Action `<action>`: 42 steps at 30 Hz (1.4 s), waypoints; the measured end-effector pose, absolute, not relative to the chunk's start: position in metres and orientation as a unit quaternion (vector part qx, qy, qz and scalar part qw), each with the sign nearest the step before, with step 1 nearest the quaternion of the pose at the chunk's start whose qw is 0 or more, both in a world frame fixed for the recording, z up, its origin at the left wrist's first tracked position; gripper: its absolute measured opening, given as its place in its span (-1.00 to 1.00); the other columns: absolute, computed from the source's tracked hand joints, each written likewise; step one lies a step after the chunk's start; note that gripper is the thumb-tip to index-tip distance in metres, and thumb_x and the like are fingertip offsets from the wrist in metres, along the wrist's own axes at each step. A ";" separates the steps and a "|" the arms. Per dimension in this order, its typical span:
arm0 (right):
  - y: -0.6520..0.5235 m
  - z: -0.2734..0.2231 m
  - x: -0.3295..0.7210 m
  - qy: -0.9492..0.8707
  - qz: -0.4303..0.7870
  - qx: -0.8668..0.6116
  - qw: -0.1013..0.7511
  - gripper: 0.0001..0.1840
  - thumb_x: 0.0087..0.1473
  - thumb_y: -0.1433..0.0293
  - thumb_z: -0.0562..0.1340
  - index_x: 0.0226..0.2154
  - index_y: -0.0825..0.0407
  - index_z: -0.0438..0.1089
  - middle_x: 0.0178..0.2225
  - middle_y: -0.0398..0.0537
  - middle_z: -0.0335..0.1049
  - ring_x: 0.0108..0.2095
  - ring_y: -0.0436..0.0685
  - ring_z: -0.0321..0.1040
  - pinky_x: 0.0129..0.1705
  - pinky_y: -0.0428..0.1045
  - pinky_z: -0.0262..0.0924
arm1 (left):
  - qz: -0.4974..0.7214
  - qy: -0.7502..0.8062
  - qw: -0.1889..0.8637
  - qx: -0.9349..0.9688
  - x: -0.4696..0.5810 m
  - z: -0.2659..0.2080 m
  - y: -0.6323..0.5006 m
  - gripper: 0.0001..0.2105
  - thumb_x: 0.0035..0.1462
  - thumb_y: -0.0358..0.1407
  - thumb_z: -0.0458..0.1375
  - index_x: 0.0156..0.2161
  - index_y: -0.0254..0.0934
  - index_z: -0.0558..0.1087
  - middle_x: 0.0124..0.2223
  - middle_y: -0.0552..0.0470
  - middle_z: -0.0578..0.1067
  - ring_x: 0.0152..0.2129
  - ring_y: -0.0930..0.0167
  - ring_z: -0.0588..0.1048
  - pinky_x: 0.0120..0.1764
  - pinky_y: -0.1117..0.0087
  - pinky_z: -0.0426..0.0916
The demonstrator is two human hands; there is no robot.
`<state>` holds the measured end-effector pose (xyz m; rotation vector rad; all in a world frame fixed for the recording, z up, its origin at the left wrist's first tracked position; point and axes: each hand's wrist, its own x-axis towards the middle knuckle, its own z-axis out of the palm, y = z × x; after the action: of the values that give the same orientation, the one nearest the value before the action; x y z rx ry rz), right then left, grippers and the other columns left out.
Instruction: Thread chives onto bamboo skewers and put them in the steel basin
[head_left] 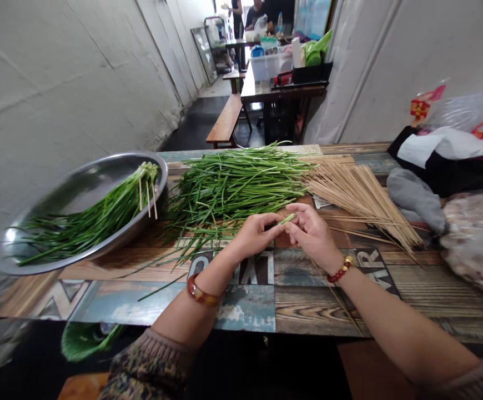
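Observation:
In the head view my hands meet over the table, just in front of a loose heap of garlic chives [241, 183]. My left hand [260, 236] is closed around a few chive stalks, whose pale green ends [287, 219] stick out toward the right. The fingers of my right hand [310, 230] pinch at those same ends. Below my right hand thin bamboo skewers [341, 303] slant toward the table's front edge; whether my palm grips them is hidden. A fanned pile of bamboo skewers [362, 200] lies right of the heap.
At the left a steel basin [100, 161] holds chives [112, 214] threaded on skewers. A grey bag [414, 197] and a clear bag of pale pieces [478, 239] sit at the right. A green bin [85, 339] stands below the table. Behind are a bench [226, 119] and people.

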<state>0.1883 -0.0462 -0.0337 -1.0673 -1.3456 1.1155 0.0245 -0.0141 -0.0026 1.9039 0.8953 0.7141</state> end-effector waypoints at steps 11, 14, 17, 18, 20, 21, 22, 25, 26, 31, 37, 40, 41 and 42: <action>-0.047 -0.035 0.187 -0.539 0.484 -0.538 0.432 -0.71 0.01 0.19 0.20 -0.31 0.08 0.31 -0.59 -0.22 0.33 -0.69 -0.07 0.25 -0.66 -0.15 0.09 | 0.238 0.373 0.305 0.843 0.022 -0.011 -0.011 -0.82 0.17 -0.34 0.09 -0.33 -0.28 0.55 -0.37 0.02 0.58 -0.43 0.45 0.50 -0.32 0.48 0.30; -0.045 -0.033 0.187 -0.532 0.481 -0.542 0.437 -0.73 -0.01 0.21 0.21 -0.34 0.08 0.33 -0.60 -0.20 0.33 -0.69 -0.06 0.25 -0.65 -0.15 0.10 | 0.287 0.409 0.271 0.823 0.017 -0.009 -0.004 -0.82 0.16 -0.33 0.10 -0.24 -0.29 0.55 -0.29 -0.03 0.58 -0.36 0.42 0.50 -0.27 0.44 0.33; -0.044 -0.033 0.187 -0.535 0.470 -0.544 0.444 -0.76 -0.02 0.23 0.22 -0.36 0.07 0.34 -0.60 -0.20 0.35 -0.68 -0.05 0.27 -0.64 -0.15 0.12 | 0.309 0.443 0.226 0.811 0.013 -0.008 0.005 -0.82 0.15 -0.36 0.11 -0.20 -0.31 0.55 -0.27 -0.06 0.55 -0.35 0.40 0.49 -0.27 0.42 0.34; -0.043 -0.032 0.188 -0.537 0.468 -0.542 0.446 -0.77 -0.02 0.23 0.22 -0.36 0.07 0.34 -0.60 -0.19 0.36 -0.68 -0.05 0.27 -0.64 -0.15 0.13 | 0.308 0.447 0.217 0.811 0.013 -0.009 0.007 -0.82 0.14 -0.38 0.12 -0.19 -0.31 0.54 -0.26 -0.06 0.54 -0.34 0.40 0.48 -0.27 0.41 0.34; -0.043 -0.032 0.188 -0.536 0.467 -0.538 0.452 -0.78 -0.03 0.24 0.21 -0.38 0.07 0.34 -0.60 -0.20 0.36 -0.68 -0.05 0.27 -0.63 -0.14 0.14 | 0.297 0.446 0.204 0.819 0.014 -0.011 0.010 -0.82 0.11 -0.41 0.14 -0.18 -0.32 0.54 -0.23 -0.06 0.53 -0.32 0.40 0.48 -0.24 0.40 0.35; -0.043 -0.032 0.189 -0.535 0.470 -0.535 0.455 -0.78 -0.03 0.24 0.21 -0.39 0.07 0.34 -0.60 -0.20 0.36 -0.69 -0.05 0.27 -0.63 -0.14 0.15 | 0.287 0.445 0.194 0.826 0.016 -0.012 0.011 -0.81 0.11 -0.42 0.14 -0.16 -0.32 0.53 -0.21 -0.07 0.52 -0.30 0.40 0.47 -0.22 0.40 0.35; -0.042 -0.032 0.189 -0.534 0.471 -0.532 0.458 -0.79 -0.03 0.25 0.21 -0.39 0.07 0.34 -0.60 -0.20 0.35 -0.69 -0.05 0.27 -0.63 -0.14 0.15 | 0.274 0.444 0.182 0.834 0.017 -0.012 0.012 -0.79 0.10 -0.42 0.14 -0.15 -0.32 0.52 -0.21 -0.07 0.51 -0.28 0.39 0.47 -0.21 0.39 0.34; -0.041 -0.033 0.191 -0.538 0.466 -0.527 0.464 -0.81 -0.03 0.27 0.20 -0.40 0.07 0.33 -0.61 -0.21 0.34 -0.69 -0.06 0.27 -0.63 -0.14 0.14 | 0.231 0.453 0.128 0.851 0.023 -0.014 0.013 -0.79 0.11 -0.38 0.15 -0.13 -0.31 0.51 -0.22 -0.07 0.46 -0.27 0.37 0.45 -0.20 0.38 0.33; -0.041 -0.034 0.192 -0.542 0.462 -0.526 0.465 -0.82 -0.02 0.28 0.20 -0.40 0.06 0.33 -0.62 -0.22 0.34 -0.69 -0.06 0.27 -0.62 -0.14 0.14 | 0.219 0.464 0.108 0.851 0.025 -0.014 0.013 -0.81 0.11 -0.36 0.15 -0.15 -0.29 0.51 -0.23 -0.06 0.45 -0.27 0.36 0.44 -0.21 0.38 0.33; -0.039 -0.038 0.192 -0.541 0.457 -0.521 0.476 -0.85 -0.01 0.31 0.19 -0.40 0.06 0.33 -0.62 -0.23 0.33 -0.69 -0.06 0.29 -0.63 -0.15 0.16 | 0.182 0.527 0.041 0.829 0.037 -0.013 0.018 -0.90 0.11 -0.30 0.16 -0.27 -0.22 0.49 -0.29 -0.01 0.41 -0.37 0.37 0.43 -0.35 0.40 0.27; -0.038 -0.036 0.193 -0.535 0.454 -0.520 0.487 -0.87 -0.02 0.32 0.19 -0.42 0.05 0.33 -0.61 -0.21 0.35 -0.69 -0.06 0.29 -0.64 -0.16 0.16 | 0.243 0.462 0.040 0.852 0.034 -0.012 0.024 -0.91 0.04 -0.48 0.13 -0.41 -0.26 0.42 -0.27 -0.03 0.45 -0.25 0.34 0.41 -0.17 0.34 0.29; -0.040 -0.034 0.192 -0.532 0.458 -0.515 0.492 -0.85 0.00 0.30 0.18 -0.39 0.06 0.33 -0.61 -0.21 0.36 -0.69 -0.06 0.28 -0.63 -0.16 0.16 | 0.305 0.461 0.120 0.825 0.025 -0.009 0.021 -0.93 0.03 -0.47 0.11 -0.41 -0.28 0.39 -0.32 0.02 0.47 -0.33 0.41 0.42 -0.20 0.39 0.31; -0.040 -0.033 0.192 -0.531 0.459 -0.514 0.493 -0.84 0.01 0.30 0.18 -0.38 0.06 0.33 -0.60 -0.21 0.36 -0.69 -0.06 0.28 -0.63 -0.16 0.16 | 0.315 0.472 0.151 0.810 0.023 -0.008 0.018 -0.94 0.04 -0.46 0.11 -0.41 -0.29 0.39 -0.37 0.05 0.46 -0.40 0.44 0.41 -0.26 0.42 0.31; -0.041 -0.032 0.192 -0.531 0.461 -0.511 0.493 -0.83 0.02 0.29 0.17 -0.36 0.06 0.32 -0.59 -0.21 0.36 -0.69 -0.07 0.28 -0.63 -0.16 0.15 | 0.320 0.481 0.181 0.796 0.021 -0.007 0.015 -0.96 0.04 -0.44 0.11 -0.40 -0.30 0.40 -0.42 0.08 0.45 -0.45 0.46 0.39 -0.32 0.44 0.30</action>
<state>0.1920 -0.0414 -0.0320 -1.2407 -1.2889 1.1194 0.0206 0.0155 -0.0069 2.2471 1.3594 0.9043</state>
